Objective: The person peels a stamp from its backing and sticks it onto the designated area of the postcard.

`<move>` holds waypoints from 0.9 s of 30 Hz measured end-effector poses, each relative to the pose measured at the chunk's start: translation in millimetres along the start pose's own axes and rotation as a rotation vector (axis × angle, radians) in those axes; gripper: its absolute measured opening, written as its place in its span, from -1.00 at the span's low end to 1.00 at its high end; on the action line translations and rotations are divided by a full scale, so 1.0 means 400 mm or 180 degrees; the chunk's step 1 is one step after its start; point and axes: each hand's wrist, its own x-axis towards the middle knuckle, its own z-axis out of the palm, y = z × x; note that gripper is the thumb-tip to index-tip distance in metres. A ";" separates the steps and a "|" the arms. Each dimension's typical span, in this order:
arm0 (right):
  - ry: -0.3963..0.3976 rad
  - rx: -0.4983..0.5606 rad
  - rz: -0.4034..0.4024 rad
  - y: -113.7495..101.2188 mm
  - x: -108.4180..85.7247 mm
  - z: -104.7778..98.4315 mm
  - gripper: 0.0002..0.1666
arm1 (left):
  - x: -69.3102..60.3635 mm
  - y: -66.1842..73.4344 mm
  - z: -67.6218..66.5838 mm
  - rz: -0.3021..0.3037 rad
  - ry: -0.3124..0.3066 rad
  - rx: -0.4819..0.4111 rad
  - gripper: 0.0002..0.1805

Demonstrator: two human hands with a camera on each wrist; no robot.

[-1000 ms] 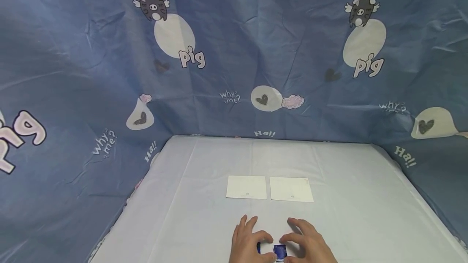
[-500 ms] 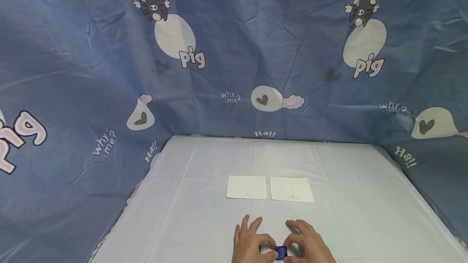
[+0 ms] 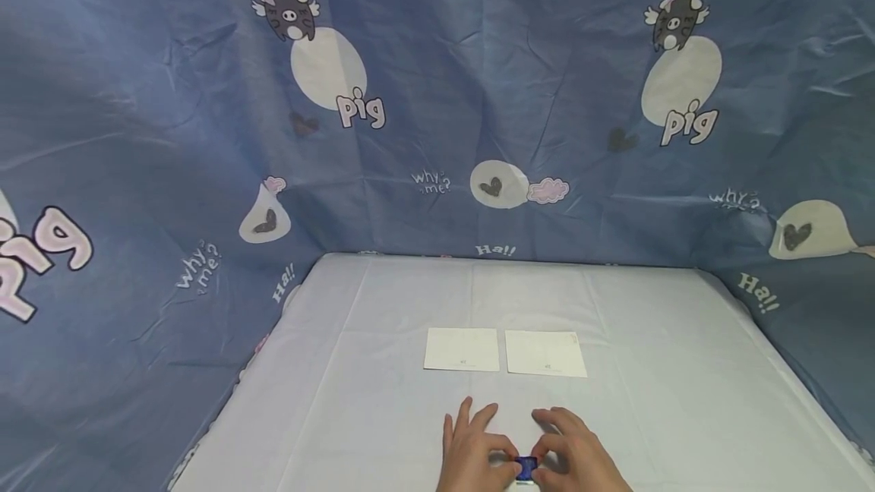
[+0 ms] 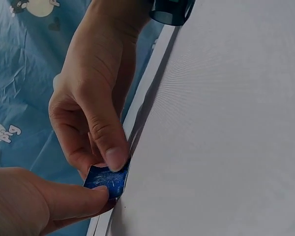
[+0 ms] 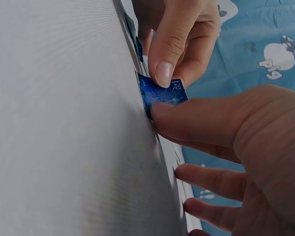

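Observation:
A small blue stamp-like piece (image 3: 525, 468) is pinched between both hands near the bottom of the head view. My left hand (image 3: 475, 455) holds its left side with thumb and forefinger, the other fingers spread upward. On its right side, my right hand (image 3: 578, 452) pinches it the same way. The right wrist view shows the number 120 on the blue piece (image 5: 161, 93), with a thumb of each hand on its face. In the left wrist view the blue piece (image 4: 107, 181) is tilted beside the white surface.
Two cream cards, a left one (image 3: 461, 349) and a right one (image 3: 545, 353), lie side by side on the white tabletop (image 3: 383, 416) beyond the hands. A blue printed cloth (image 3: 424, 97) hangs behind and at the sides. Another dark blue item (image 5: 139, 49) shows partly behind the left hand.
My left hand has moved right to the blue piece and closed its thumb and forefinger on its edge. The right forefinger has also come down onto it, and the piece looks more tilted.

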 end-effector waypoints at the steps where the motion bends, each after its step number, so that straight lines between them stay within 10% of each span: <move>1: -0.0024 0.0003 0.0014 0.000 0.001 -0.001 -0.82 | 0.001 0.000 0.000 -0.0020 -0.0019 -0.0001 -0.80; 16: 0.0001 -0.0076 -0.0052 -0.005 0.036 -0.026 -0.80 | 0.038 0.011 -0.034 -0.0129 -0.0182 -0.0230 -0.88; 27: 0.0087 0.0522 -0.0052 0.017 0.063 -0.048 -0.85 | 0.077 0.011 -0.058 -0.0107 -0.0055 -0.0486 -0.91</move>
